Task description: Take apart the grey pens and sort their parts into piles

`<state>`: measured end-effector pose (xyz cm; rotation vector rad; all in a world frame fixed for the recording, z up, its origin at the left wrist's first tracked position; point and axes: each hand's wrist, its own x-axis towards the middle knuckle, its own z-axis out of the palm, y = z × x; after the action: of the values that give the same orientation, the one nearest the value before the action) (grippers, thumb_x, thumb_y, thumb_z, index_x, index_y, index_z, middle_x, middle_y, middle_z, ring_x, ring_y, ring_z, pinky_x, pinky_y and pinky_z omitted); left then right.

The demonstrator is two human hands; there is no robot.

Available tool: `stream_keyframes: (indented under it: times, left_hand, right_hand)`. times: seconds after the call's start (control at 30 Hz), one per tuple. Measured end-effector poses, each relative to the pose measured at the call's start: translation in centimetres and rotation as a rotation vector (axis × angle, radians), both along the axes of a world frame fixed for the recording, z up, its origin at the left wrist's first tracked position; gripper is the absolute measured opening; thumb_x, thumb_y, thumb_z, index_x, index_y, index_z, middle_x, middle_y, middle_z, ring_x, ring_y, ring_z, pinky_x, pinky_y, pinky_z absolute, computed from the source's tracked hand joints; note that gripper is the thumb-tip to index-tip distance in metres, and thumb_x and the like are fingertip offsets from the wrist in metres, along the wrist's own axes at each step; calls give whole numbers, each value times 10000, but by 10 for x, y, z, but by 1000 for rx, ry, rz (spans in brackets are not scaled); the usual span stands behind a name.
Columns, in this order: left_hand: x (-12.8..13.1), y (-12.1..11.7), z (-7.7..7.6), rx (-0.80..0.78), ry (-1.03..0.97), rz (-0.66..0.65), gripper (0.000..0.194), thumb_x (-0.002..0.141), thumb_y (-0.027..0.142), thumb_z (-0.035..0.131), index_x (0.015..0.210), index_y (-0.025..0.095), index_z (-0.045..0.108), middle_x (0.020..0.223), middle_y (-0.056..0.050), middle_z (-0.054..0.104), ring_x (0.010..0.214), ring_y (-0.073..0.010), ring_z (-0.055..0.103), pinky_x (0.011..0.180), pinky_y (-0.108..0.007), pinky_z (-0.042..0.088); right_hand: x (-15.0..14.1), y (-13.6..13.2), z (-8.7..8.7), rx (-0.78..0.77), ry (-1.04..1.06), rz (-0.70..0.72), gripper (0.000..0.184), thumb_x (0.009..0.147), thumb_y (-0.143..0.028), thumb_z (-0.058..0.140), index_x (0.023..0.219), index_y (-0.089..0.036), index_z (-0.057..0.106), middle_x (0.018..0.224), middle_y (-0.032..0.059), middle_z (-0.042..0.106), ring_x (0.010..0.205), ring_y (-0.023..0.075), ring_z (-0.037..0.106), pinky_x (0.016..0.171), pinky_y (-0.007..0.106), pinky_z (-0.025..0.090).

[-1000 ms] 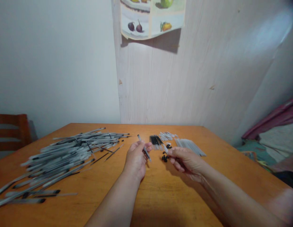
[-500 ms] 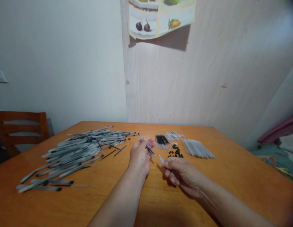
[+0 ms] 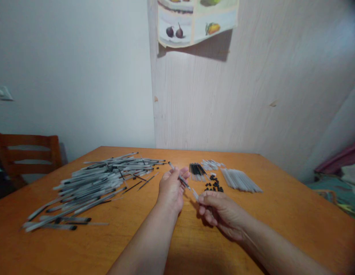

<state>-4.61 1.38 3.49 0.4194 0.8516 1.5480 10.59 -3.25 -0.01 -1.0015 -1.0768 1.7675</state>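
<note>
Over the middle of the table, my left hand (image 3: 172, 188) is closed around a slim pen (image 3: 184, 181), whose tip points down to the right. My right hand (image 3: 214, 208) pinches a small clear pen cap (image 3: 195, 194) between thumb and fingers. The cap's end sits very close to the pen tip; whether they touch I cannot tell. Behind the hands lie a row of black-and-clear refills (image 3: 197, 171), a heap of clear caps (image 3: 212, 164), scattered black end plugs (image 3: 214, 185) and a row of clear barrels (image 3: 242, 180).
A big loose pile of pens (image 3: 99, 183) covers the left of the wooden table (image 3: 131, 248). A wooden chair (image 3: 28, 154) stands at the far left. Behind the table is a wall with a fruit poster (image 3: 197, 23). Cloth (image 3: 332, 187) lies at the right.
The pen tip and the cap have come closer together. Both hands keep their grip, and the whole view has shifted slightly.
</note>
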Motion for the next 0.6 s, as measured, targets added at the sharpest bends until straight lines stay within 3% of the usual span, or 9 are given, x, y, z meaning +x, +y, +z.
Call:
stream_keyframes:
  times: [0.6]
  left_hand:
    - [4, -3, -1, -3, 0, -30, 74, 944, 190, 578, 988, 154, 530, 1006, -144, 740, 692, -127, 701, 568, -199, 498]
  right_hand:
    - [-2, 1, -1, -5, 43, -1, 219, 800, -310, 728, 747, -132, 612, 634, 11, 660, 393, 45, 497, 367, 160, 313]
